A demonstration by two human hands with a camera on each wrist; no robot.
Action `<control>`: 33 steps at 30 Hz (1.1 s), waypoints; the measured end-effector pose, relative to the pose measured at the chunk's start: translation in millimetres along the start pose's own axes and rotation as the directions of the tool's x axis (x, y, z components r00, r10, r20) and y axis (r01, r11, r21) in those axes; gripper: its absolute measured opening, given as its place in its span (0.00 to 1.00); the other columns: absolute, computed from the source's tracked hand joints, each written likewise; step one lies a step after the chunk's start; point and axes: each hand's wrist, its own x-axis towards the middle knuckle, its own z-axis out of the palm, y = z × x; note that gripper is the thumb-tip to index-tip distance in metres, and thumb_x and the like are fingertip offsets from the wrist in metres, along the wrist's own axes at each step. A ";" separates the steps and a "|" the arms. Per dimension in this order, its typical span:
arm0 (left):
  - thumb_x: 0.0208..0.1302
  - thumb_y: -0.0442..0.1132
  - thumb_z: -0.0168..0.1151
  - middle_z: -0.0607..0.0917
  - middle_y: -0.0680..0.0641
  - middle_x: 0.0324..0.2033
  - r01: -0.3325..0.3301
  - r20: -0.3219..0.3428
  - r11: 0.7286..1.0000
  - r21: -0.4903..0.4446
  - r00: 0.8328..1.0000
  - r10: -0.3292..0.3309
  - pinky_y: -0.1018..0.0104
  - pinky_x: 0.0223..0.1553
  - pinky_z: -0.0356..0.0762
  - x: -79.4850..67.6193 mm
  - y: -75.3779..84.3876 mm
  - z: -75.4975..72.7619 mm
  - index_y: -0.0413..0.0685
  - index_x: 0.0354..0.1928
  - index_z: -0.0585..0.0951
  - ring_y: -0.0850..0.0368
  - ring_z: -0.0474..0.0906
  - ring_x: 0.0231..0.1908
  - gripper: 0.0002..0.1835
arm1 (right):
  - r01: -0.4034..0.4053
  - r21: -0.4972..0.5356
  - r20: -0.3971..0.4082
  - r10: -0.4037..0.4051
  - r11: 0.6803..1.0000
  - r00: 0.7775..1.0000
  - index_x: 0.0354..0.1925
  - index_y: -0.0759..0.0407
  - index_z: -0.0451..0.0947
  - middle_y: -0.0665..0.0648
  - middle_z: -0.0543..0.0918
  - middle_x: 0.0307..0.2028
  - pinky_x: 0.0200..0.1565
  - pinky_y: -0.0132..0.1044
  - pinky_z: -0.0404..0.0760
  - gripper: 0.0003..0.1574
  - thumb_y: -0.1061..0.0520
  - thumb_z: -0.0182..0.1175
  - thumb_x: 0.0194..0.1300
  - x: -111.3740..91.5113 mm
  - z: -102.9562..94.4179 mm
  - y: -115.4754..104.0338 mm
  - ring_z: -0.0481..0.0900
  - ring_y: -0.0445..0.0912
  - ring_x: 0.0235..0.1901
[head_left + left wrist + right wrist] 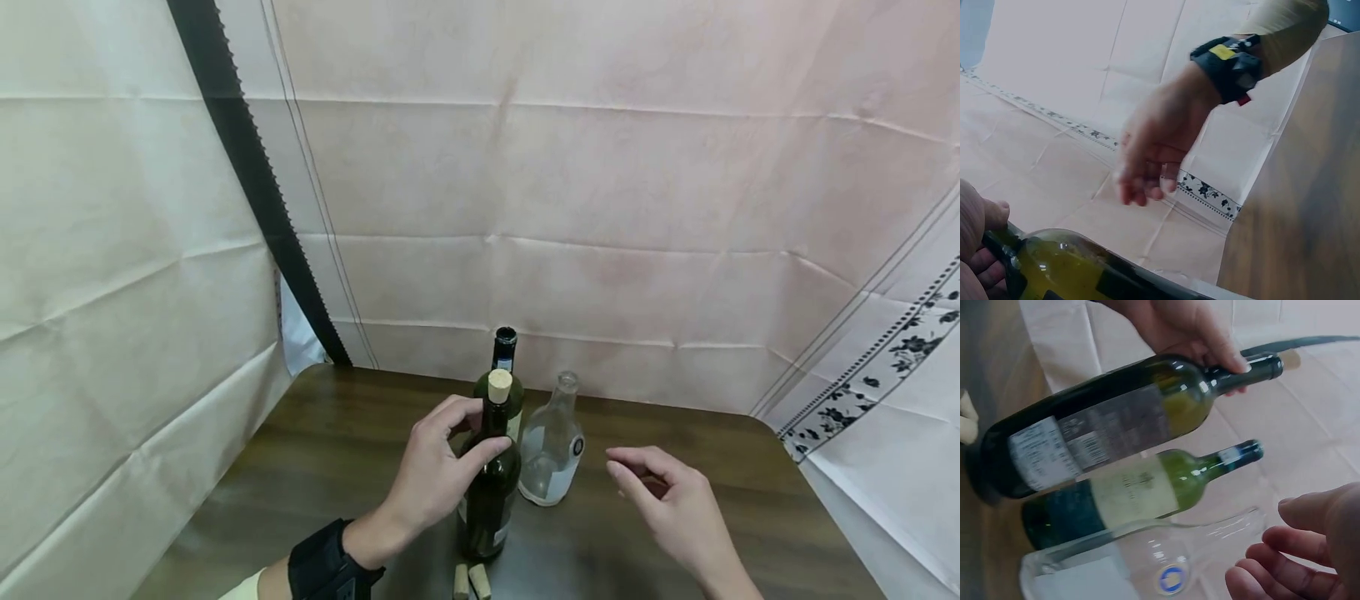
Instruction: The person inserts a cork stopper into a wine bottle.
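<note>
A dark green wine bottle [491,492] stands upright on the table, with a pale cork [499,386] sticking out of its mouth. My left hand [442,458] grips this bottle by the neck, thumb in front and fingers behind. In the right wrist view the back label [1116,422] of the corked bottle shows a barcode. My right hand [667,504] hovers over the table at the right, fingers loosely bent and holding nothing. Nearest to it is a clear glass bottle [551,450] with no cork. Behind the corked bottle is a second green wine bottle [1141,494], its mouth uncorked.
Two loose corks [480,581] lie on the brown wooden table [337,467] in front of the held bottle. Creased pale cloth [600,183] hangs behind the table and along its sides, close to the edges. A black strap [255,175] runs down at the left.
</note>
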 end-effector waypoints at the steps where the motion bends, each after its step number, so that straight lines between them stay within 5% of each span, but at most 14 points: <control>1: 0.60 0.50 0.69 0.80 0.58 0.38 0.010 0.004 1.000 -0.004 1.000 -0.010 0.59 0.45 0.82 1.0 0.1 -1.3 0.60 0.49 0.81 0.63 0.78 0.40 0.16 | -0.018 0.002 0.003 0.018 1.000 1.000 0.44 0.41 0.83 0.44 0.85 0.34 0.32 0.30 0.83 0.08 0.50 0.64 0.65 -1.9 1.5 2.8 0.84 0.39 0.27; 13: 0.59 0.52 0.69 0.79 0.59 0.38 0.095 -0.037 0.995 0.015 0.995 -0.094 0.60 0.49 0.81 6.6 -9.2 -17.4 0.66 0.48 0.81 0.64 0.78 0.42 0.15 | -0.199 0.016 0.016 0.198 0.980 0.980 0.40 0.40 0.84 0.44 0.87 0.35 0.33 0.32 0.83 0.07 0.45 0.63 0.65 -16.6 12.5 19.4 0.85 0.38 0.28; 20: 0.58 0.52 0.70 0.80 0.59 0.39 0.093 -0.086 0.994 0.053 0.992 -0.088 0.61 0.49 0.80 11.5 -17.7 -27.6 0.63 0.49 0.81 0.66 0.79 0.42 0.17 | -0.277 0.021 0.027 0.276 0.961 0.961 0.40 0.41 0.85 0.46 0.87 0.36 0.31 0.32 0.81 0.09 0.43 0.64 0.64 -19.3 15.8 24.8 0.85 0.38 0.29; 33: 0.59 0.52 0.70 0.81 0.58 0.42 0.203 -0.133 0.976 0.078 0.973 -0.191 0.58 0.48 0.79 13.8 -30.1 -40.4 0.62 0.51 0.81 0.63 0.79 0.44 0.18 | -0.311 0.053 0.039 0.310 0.949 0.950 0.38 0.43 0.85 0.46 0.87 0.32 0.33 0.31 0.82 0.08 0.44 0.66 0.63 -20.8 27.7 36.5 0.85 0.40 0.29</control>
